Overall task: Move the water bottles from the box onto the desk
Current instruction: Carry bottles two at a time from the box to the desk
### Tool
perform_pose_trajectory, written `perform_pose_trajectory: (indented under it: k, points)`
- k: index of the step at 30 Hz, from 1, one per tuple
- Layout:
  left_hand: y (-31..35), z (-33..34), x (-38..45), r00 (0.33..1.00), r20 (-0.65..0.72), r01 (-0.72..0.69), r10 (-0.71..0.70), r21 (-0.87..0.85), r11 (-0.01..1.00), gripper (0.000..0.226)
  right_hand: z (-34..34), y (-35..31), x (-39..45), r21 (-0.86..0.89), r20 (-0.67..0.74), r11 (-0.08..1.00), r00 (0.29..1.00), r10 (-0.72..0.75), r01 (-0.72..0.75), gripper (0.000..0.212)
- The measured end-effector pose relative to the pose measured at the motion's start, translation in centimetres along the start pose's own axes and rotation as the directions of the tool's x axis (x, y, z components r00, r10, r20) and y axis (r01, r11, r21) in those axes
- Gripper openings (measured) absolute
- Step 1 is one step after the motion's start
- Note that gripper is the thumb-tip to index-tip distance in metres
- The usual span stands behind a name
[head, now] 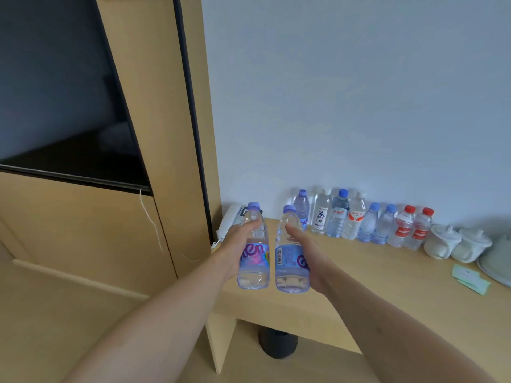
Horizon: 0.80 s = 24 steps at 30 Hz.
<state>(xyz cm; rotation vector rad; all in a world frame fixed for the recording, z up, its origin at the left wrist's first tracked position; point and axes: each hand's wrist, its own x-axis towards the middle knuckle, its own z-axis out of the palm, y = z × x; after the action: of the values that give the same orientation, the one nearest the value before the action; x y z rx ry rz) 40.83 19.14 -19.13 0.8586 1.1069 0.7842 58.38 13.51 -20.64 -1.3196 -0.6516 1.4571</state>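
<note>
Left hand (237, 244): wrapped round a purple-capped bottle (253, 255), held at frame centre above the desk (387, 275) edge.
Right hand (309, 250): wrapped round a second bottle (290, 258) just beside.
Contents: clear water.
Around: row of bottles (359, 219) along the wall; white cups (445, 241) at right; phone (231, 219) behind.
Axis: both upright, caps upward.

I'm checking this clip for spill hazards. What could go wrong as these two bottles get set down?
The left hand and right hand each carry a purple-capped bottle. Set down too near the row of bottles at the wall, they might topple it. The telephone crowds the desk corner.
</note>
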Motion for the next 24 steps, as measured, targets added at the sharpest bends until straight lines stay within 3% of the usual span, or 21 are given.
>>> perform_pose_trajectory:
  k: [8,17,24]
  points:
    - [1.6,-1.7,6.4,0.999,-0.012,-0.034,0.035,0.130,0.991,0.062,1.0,0.1,5.5,-0.010,-0.185,0.999,0.982,-0.038,0.037,0.057]
    - [3.0,-0.3,15.0,0.992,-0.009,-0.118,0.123,0.199,0.973,0.051,-0.9,-1.4,13.6,0.011,-0.124,0.996,0.989,-0.086,0.088,0.056]
    - [4.3,2.1,22.7,0.989,-0.100,-0.079,0.111,0.275,0.958,0.052,-2.9,-4.0,21.3,-0.017,-0.155,0.998,0.986,-0.055,0.052,0.049]
